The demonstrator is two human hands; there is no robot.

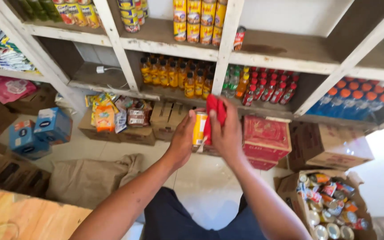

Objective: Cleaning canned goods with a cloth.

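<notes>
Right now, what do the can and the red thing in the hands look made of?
Can: looks like metal under a glossy yellow printed label; it shines and keeps a stiff cylinder shape. Red cloth: soft, matt fabric, since it bunches and folds in the right hand. The left hand grips the can.

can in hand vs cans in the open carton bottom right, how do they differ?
Differences:
1. The held can stands upright between the left hand and right hand; the carton cans lie jumbled at mixed angles.
2. The held can is yellow-labelled; the carton cans show several label colours and bare silver ends.
3. A red cloth is pressed against the held can; nothing touches the carton cans.

Shared: small cylindrical tins.
</notes>
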